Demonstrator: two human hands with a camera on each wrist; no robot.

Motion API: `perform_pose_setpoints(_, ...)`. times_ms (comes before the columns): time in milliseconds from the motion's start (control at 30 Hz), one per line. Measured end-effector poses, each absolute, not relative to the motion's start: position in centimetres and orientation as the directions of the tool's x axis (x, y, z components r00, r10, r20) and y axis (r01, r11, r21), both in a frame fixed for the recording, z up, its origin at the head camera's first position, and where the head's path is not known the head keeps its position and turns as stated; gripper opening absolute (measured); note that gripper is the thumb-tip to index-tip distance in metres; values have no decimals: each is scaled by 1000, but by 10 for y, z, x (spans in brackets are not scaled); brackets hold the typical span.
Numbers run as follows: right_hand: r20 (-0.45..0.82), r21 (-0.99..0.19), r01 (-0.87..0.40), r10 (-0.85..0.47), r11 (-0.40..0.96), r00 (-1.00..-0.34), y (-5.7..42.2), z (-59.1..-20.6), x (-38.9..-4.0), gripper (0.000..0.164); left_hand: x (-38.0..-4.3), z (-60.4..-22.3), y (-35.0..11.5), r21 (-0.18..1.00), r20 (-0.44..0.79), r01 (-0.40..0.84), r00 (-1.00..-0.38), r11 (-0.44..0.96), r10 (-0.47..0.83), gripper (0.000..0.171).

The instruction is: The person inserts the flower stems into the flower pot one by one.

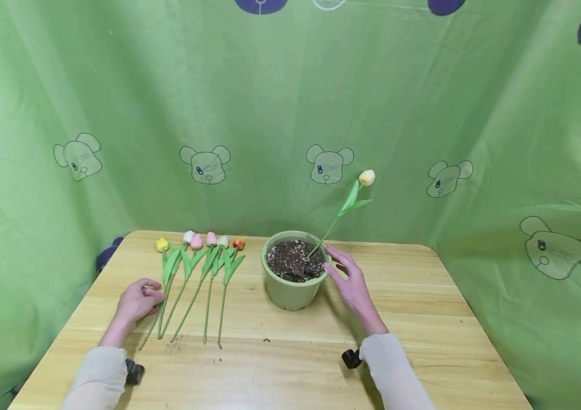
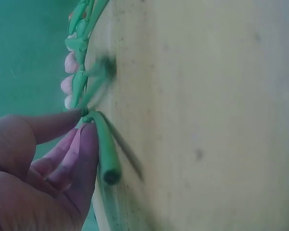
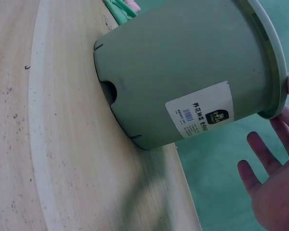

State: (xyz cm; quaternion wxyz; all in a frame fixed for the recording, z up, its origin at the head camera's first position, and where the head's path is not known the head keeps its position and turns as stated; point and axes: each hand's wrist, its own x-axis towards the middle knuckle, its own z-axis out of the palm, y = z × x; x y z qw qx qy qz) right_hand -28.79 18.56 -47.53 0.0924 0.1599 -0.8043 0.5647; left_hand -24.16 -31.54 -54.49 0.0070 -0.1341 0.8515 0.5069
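On the left of the table, my left hand [image 1: 139, 299] is at the stems at the row's left end, beside the yellow tulip [image 1: 161, 245]. In the left wrist view, its thumb and forefinger pinch a green tulip stem [image 2: 106, 149], whose cut end points toward the camera. My right hand [image 1: 353, 285] holds the rim of a green flowerpot [image 1: 290, 293] with thumb and forefinger; its other fingers are spread off the wall. The pot stands upright with dark soil [image 1: 295, 259] inside. A cream tulip [image 1: 367, 177] is stuck in that soil, leaning right.
Beside the yellow tulip lie several more: white [image 1: 189, 237], pink [image 1: 196, 242] and orange-red [image 1: 239, 244], stems toward me. Crumbs of soil dot the wooden table [image 1: 270, 370]. A green curtain [image 1: 270, 114] with bear heads hangs around it. The pot carries a white label [image 3: 200, 109].
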Motion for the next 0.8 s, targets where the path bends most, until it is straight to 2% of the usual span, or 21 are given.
perform_pose_setpoints(167, 333, -876, -364, -150, 316, -931, 186, -479, -291, 48, -244, -544, -314, 854, -131, -223, -966, 470, -221, 42)
perform_pose_setpoints(433, 359, -870, -381, -126, 314, -925, 193, -507, -309, 48, -245, -543, -312, 858, -157, -248, -961, 449, -229, 39)
perform_pose_setpoints(800, 361, -864, -384, -130, 326, -923, 194, -509, -310, 48, -242, -544, -314, 863, -208, -289, -951, 414, -228, 41)
